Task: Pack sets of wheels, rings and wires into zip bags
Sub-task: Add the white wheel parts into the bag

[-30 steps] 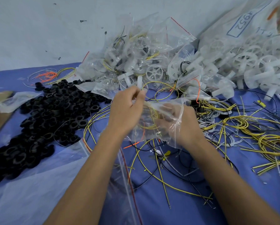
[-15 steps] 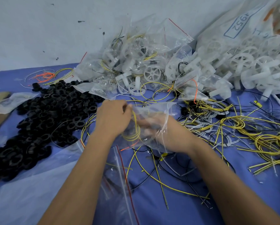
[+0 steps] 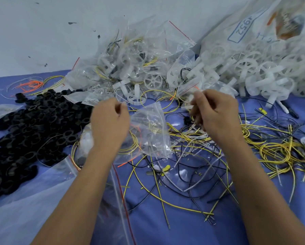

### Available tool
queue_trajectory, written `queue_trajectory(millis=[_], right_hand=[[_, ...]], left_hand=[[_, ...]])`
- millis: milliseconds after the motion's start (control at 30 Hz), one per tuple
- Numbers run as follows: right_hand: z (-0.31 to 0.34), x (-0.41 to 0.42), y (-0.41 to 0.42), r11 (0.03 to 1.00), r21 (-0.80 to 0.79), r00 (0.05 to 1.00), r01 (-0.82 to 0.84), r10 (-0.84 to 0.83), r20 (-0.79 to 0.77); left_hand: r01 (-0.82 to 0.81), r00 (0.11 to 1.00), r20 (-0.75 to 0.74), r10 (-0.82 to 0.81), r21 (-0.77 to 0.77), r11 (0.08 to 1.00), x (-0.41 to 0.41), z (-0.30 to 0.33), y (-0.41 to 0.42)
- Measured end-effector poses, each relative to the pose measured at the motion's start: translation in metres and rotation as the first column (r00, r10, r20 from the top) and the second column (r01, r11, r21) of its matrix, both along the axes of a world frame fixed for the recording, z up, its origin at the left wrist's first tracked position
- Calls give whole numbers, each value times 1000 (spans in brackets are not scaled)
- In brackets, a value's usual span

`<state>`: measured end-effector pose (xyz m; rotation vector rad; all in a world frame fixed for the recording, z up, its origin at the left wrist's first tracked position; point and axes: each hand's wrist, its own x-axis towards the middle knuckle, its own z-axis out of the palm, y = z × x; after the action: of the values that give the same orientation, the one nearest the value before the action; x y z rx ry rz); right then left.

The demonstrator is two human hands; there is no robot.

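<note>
From the head camera, a clear zip bag (image 3: 150, 131) with a coil of yellow wire and an orange strand inside lies on the blue surface (image 3: 166, 225), between the two hands. The left hand (image 3: 109, 123) is just left of that bag, back toward the camera and fingers curled under; its fingertips are hidden, so I cannot tell whether it grips the bag's edge or anything else. The right hand (image 3: 217, 112) hovers to the right of the bag, its fingers curled and pinching thin pale wire strands (image 3: 192, 101) that blur against the clutter behind.

Left of the zip bag, beyond the left hand, spreads a heap of black rings (image 3: 33, 128). Behind the bag, against the grey wall (image 3: 42, 32), rises a pile of filled zip bags (image 3: 130, 57) holding white wheels and wires. Right of that pile, behind and right of the zip bag, a heap of loose white wheels (image 3: 254, 71) spills from a large white sack (image 3: 245, 29) printed "1952". Right of the zip bag and in front of it lies a tangle of yellow, black and white wires (image 3: 254, 144). Far left behind the rings sits a small bundle of orange and yellow wires (image 3: 33, 84). Empty zip bags (image 3: 113, 191) with red seal lines lie nearer the camera than the zip bag, under the left forearm.
</note>
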<state>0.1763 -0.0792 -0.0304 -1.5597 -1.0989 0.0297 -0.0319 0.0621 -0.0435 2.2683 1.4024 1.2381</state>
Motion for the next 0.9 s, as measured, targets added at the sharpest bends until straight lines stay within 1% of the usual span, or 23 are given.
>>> queue_trajectory(millis=[33, 67, 100, 133, 167, 233, 333, 467, 567, 633, 733, 900], right_hand=[[-1, 7, -2, 997, -79, 999, 11, -9, 35], [-4, 13, -3, 979, -205, 994, 23, -1, 108], [-7, 16, -4, 940, -339, 982, 35, 31, 189], [-10, 18, -4, 891, -450, 962, 53, 75, 262], [-12, 17, -4, 849, -524, 944, 66, 117, 308], [-14, 17, -4, 798, -599, 932, 55, 174, 318], [-11, 17, -7, 777, -629, 938, 18, 204, 280], [-8, 17, -11, 746, -665, 938, 9, 223, 263], [-5, 15, -14, 708, -705, 938, -25, 261, 228], [-4, 14, -13, 692, -722, 933, -22, 273, 234], [-4, 12, -11, 682, -731, 930, 19, 256, 263], [-6, 11, -9, 707, -705, 943, 63, 190, 274]], left_hand=[[78, 994, 76, -77, -14, 997, 9, 2, -7], [151, 981, 124, -148, -19, 988, 17, 3, -15], [213, 968, 142, -209, -16, 977, 24, 3, -23], [263, 956, 135, -260, -10, 965, 31, 1, -31], [306, 946, 112, -304, -7, 952, 36, -3, -38], [390, 921, 22, -390, -27, 920, 44, -12, -48], [447, 881, -127, -456, -93, 890, 49, -25, -54], [479, 852, -191, -488, -94, 873, 47, -31, -55], [524, 792, -309, -526, -97, 846, 46, -32, -56], [515, 765, -383, -518, -120, 849, 46, -33, -56], [500, 765, -402, -504, -124, 857, 46, -34, -55], [473, 788, -391, -475, -108, 875, 45, -34, -54]])
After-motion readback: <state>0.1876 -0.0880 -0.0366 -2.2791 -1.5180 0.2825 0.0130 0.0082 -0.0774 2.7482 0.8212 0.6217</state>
